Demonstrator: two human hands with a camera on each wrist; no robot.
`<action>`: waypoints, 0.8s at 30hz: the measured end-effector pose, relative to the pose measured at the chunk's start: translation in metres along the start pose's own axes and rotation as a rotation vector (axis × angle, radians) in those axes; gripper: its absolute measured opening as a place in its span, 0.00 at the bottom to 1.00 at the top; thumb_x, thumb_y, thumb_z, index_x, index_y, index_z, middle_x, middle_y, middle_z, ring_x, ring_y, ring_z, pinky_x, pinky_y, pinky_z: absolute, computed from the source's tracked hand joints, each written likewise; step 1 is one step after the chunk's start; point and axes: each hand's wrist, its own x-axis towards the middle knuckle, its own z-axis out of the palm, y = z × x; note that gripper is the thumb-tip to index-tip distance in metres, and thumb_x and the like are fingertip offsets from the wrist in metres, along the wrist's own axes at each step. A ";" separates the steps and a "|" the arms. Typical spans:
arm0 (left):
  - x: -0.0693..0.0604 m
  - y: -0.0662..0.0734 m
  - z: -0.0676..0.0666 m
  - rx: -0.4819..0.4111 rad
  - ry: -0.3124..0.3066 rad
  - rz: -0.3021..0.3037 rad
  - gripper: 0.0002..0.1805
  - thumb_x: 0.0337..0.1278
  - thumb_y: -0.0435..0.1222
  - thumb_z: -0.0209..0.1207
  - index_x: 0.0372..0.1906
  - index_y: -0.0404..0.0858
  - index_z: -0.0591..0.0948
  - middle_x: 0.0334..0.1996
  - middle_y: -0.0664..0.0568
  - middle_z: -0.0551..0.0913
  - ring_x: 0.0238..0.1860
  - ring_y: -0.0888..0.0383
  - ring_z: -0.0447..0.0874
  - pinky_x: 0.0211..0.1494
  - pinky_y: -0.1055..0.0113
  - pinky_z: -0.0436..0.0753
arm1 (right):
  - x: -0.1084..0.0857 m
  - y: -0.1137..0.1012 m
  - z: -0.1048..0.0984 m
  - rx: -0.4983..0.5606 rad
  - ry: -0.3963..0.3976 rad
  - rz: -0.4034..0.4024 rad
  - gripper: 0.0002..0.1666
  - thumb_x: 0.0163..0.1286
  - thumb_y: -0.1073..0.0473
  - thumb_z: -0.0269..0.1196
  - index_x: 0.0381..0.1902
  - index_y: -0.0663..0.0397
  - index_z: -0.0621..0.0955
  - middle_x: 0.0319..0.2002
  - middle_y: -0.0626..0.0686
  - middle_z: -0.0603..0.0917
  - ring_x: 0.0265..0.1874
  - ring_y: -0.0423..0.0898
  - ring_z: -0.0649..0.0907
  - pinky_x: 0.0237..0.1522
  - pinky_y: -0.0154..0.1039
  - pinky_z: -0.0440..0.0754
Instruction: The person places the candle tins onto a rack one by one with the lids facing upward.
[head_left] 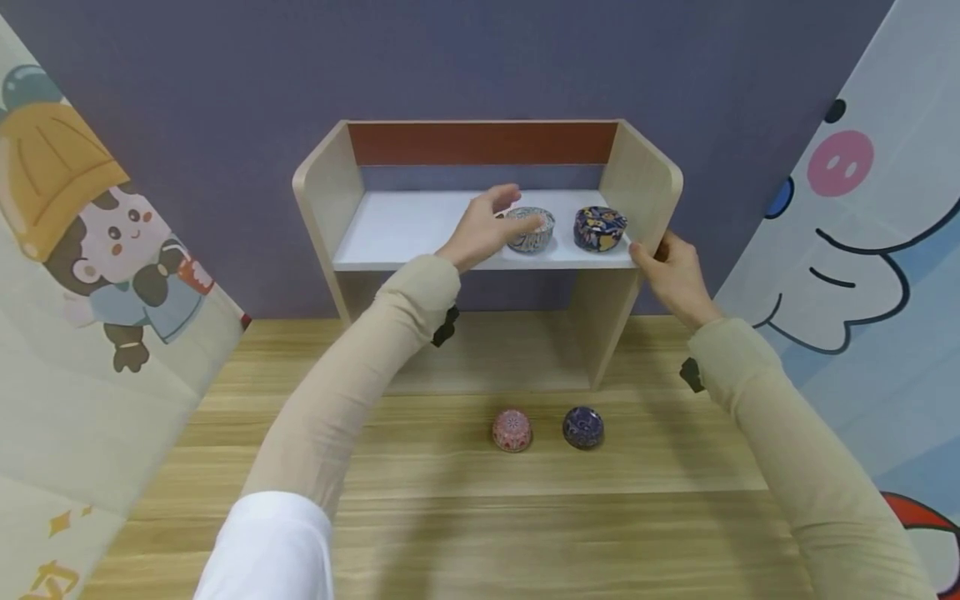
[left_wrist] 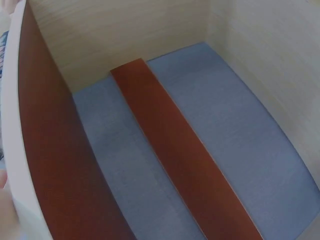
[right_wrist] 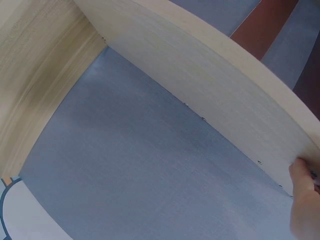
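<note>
A small wooden shelf [head_left: 465, 383] with a white upper board [head_left: 420, 225] stands against the wall. On that board, toward the right, sit a grey-white patterned round tin [head_left: 534, 237] and a dark blue, yellow and orange patterned tin [head_left: 598, 229]. My left hand [head_left: 486, 227] is at the grey-white tin's left, fingers spread and thumb across its front; whether it touches is unclear. With my right hand [head_left: 675, 271] I grip the front edge of the shelf's right side panel [head_left: 648, 183], thumb on the inner side. The right wrist view shows fingers [right_wrist: 302, 187] against the panel's outside.
In front of the shelf, a pink patterned tin [head_left: 512, 431] and a dark purple patterned tin [head_left: 583, 427] lie on the wood-grain tabletop [head_left: 465, 508]. A reddish-brown strip [head_left: 483, 143] spans the shelf's back. Cartoon-printed panels [head_left: 112, 292] flank both sides.
</note>
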 end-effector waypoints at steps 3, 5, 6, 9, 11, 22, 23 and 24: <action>-0.001 0.003 -0.003 -0.016 0.050 0.033 0.40 0.55 0.46 0.63 0.70 0.39 0.61 0.65 0.52 0.67 0.65 0.59 0.63 0.65 0.76 0.62 | 0.000 0.001 0.000 -0.003 0.001 -0.002 0.30 0.71 0.48 0.51 0.61 0.66 0.69 0.51 0.66 0.77 0.44 0.48 0.77 0.37 0.26 0.73; -0.002 0.006 -0.006 -0.026 0.073 0.049 0.37 0.56 0.46 0.62 0.69 0.40 0.63 0.64 0.52 0.69 0.64 0.60 0.64 0.64 0.78 0.62 | -0.001 0.001 0.000 -0.004 -0.002 0.001 0.30 0.71 0.48 0.51 0.61 0.66 0.69 0.51 0.66 0.77 0.44 0.48 0.77 0.37 0.26 0.73; -0.002 0.007 -0.007 -0.029 0.078 0.052 0.36 0.57 0.46 0.61 0.68 0.40 0.63 0.64 0.53 0.69 0.63 0.61 0.65 0.64 0.78 0.62 | -0.001 0.001 0.000 -0.004 -0.003 0.002 0.30 0.71 0.48 0.51 0.61 0.66 0.69 0.51 0.66 0.77 0.44 0.49 0.77 0.37 0.27 0.73; -0.006 0.015 -0.011 -0.035 0.080 0.066 0.34 0.58 0.46 0.61 0.68 0.42 0.64 0.63 0.54 0.70 0.63 0.64 0.65 0.63 0.79 0.63 | -0.001 0.001 -0.001 -0.005 -0.002 0.008 0.30 0.71 0.48 0.51 0.61 0.66 0.69 0.51 0.66 0.77 0.44 0.50 0.77 0.37 0.27 0.74; -0.009 0.021 -0.013 -0.040 0.088 0.081 0.32 0.59 0.46 0.60 0.67 0.42 0.66 0.63 0.55 0.70 0.63 0.65 0.65 0.63 0.79 0.64 | -0.001 0.001 -0.001 -0.008 0.002 0.010 0.30 0.71 0.48 0.51 0.60 0.67 0.69 0.51 0.66 0.77 0.44 0.50 0.77 0.38 0.27 0.74; -0.036 0.039 -0.024 0.048 0.105 0.215 0.23 0.61 0.39 0.58 0.61 0.38 0.72 0.59 0.52 0.75 0.60 0.64 0.70 0.60 0.80 0.66 | -0.001 0.000 -0.001 -0.004 -0.001 -0.008 0.30 0.71 0.48 0.51 0.60 0.66 0.70 0.51 0.66 0.77 0.43 0.48 0.77 0.37 0.26 0.74; -0.039 0.038 -0.024 0.079 0.086 0.225 0.23 0.62 0.39 0.57 0.61 0.39 0.72 0.58 0.52 0.75 0.60 0.64 0.70 0.61 0.80 0.66 | -0.001 0.000 -0.001 -0.003 -0.003 -0.009 0.30 0.71 0.48 0.51 0.60 0.66 0.70 0.51 0.66 0.77 0.43 0.48 0.77 0.37 0.26 0.74; -0.042 0.038 -0.023 0.111 0.065 0.234 0.23 0.62 0.39 0.57 0.61 0.39 0.72 0.59 0.51 0.75 0.60 0.63 0.70 0.61 0.80 0.66 | -0.001 0.000 -0.001 -0.002 -0.002 -0.011 0.29 0.71 0.48 0.51 0.60 0.66 0.70 0.51 0.66 0.77 0.43 0.47 0.77 0.36 0.26 0.74</action>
